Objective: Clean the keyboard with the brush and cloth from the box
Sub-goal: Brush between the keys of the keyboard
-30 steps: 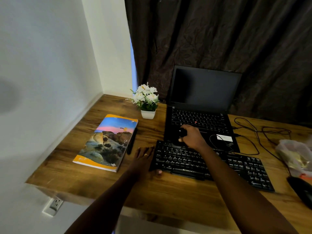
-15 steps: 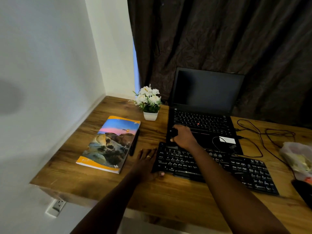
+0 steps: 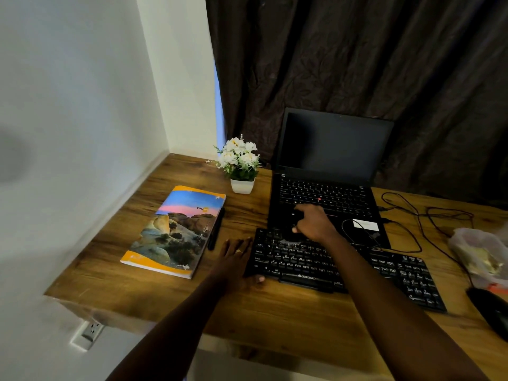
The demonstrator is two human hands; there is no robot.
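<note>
Presently, head view only. A black keyboard (image 3: 357,273) lies on a wooden desk (image 3: 275,320), directly in front of an open laptop (image 3: 330,149) with a dark screen; the keyboard's rear edge sits against the laptop's front edge.

The left hand (image 3: 236,259) lies flat on the desk at the keyboard's left end, fingers straight and together alongside it, thumb against the front left corner. A ring shows on one finger.

The right hand (image 3: 314,224) is curled round a dark brush (image 3: 292,225), held over the laptop's palm rest. The brush's lower end meets the keyboard's upper left rows. Its bristles cannot be made out in the dim light.

Left of the keyboard lies a book (image 3: 176,232) with a landscape cover, a pen (image 3: 215,229) against its right edge. A white pot of flowers (image 3: 242,166) stands beside the laptop's left rear corner. Cables (image 3: 426,218) trail over the desk to the right of the laptop. A plastic bag (image 3: 481,254) and a dark mouse (image 3: 492,312) sit at the right edge.
</note>
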